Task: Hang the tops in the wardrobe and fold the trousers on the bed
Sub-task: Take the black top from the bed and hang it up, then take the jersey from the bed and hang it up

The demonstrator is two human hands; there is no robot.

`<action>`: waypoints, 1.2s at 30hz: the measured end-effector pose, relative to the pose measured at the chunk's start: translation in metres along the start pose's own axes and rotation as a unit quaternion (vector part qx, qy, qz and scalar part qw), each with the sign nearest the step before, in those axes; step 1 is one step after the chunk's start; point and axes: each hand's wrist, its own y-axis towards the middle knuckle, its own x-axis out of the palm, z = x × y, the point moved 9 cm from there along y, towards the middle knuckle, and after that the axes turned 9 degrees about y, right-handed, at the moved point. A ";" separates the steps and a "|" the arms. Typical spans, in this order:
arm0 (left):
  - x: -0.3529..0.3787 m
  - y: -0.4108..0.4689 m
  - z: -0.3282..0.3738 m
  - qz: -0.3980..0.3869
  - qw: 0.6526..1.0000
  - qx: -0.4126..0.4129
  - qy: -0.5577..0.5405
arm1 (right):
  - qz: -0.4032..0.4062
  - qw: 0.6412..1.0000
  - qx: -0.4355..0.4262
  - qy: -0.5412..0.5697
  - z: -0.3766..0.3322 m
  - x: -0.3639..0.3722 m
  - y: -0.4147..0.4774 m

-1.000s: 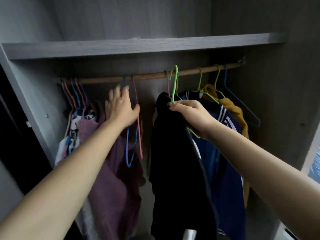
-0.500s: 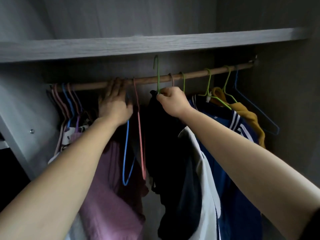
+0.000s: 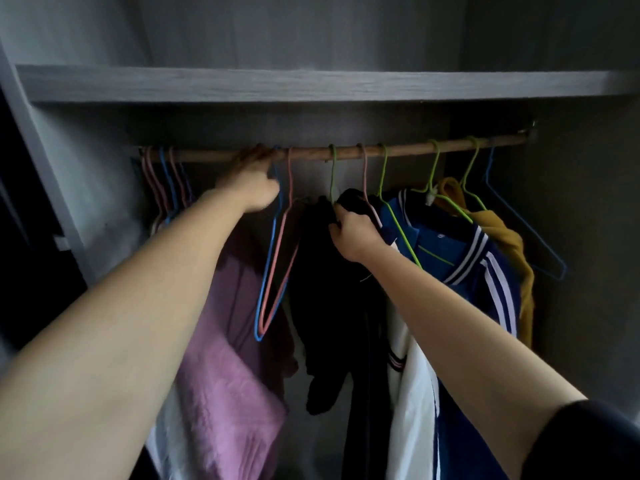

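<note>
A person's right hand [image 3: 353, 233] grips the black top [image 3: 322, 271], which hangs by its green hanger [image 3: 332, 174] on the wardrobe rail [image 3: 408, 149]. The left hand [image 3: 254, 181] touches the rail, its grip blurred. Hanging looks nearly complete; release likely comes next.

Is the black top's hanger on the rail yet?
On: its green hook loops over the wooden rail; right hand grips the black top.

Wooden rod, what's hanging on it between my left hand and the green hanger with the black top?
An empty blue hanger and an empty pink hanger, seen in the head view.
</note>
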 end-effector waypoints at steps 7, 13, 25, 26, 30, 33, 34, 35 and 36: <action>-0.009 -0.102 0.045 0.162 0.986 -0.010 -0.040 | 0.156 0.980 -0.118 0.030 -0.003 -0.041 -0.090; 0.059 -0.264 0.110 0.272 0.951 0.043 -0.144 | 0.263 0.959 -0.079 -0.067 0.084 -0.021 -0.226; 0.222 -0.407 0.291 -0.110 0.959 0.159 -0.206 | 0.214 0.942 0.192 -0.173 0.254 0.005 -0.470; 0.222 -0.415 0.309 -0.120 0.957 0.168 -0.204 | 0.216 0.936 0.203 -0.188 0.264 -0.004 -0.486; 0.222 -0.446 0.384 -0.154 0.945 0.202 -0.205 | 0.243 0.916 0.243 -0.206 0.307 -0.046 -0.544; 0.220 -0.465 0.453 -0.161 0.940 0.237 -0.186 | 0.271 0.902 0.271 -0.198 0.346 -0.088 -0.591; 0.218 -0.471 0.479 -0.163 0.937 0.244 -0.189 | 0.278 0.897 0.282 -0.195 0.361 -0.104 -0.608; 0.216 -0.478 0.506 -0.167 0.934 0.249 -0.193 | 0.283 0.893 0.294 -0.192 0.377 -0.121 -0.627; 0.215 -0.484 0.534 -0.171 0.932 0.253 -0.196 | 0.289 0.887 0.305 -0.191 0.393 -0.138 -0.646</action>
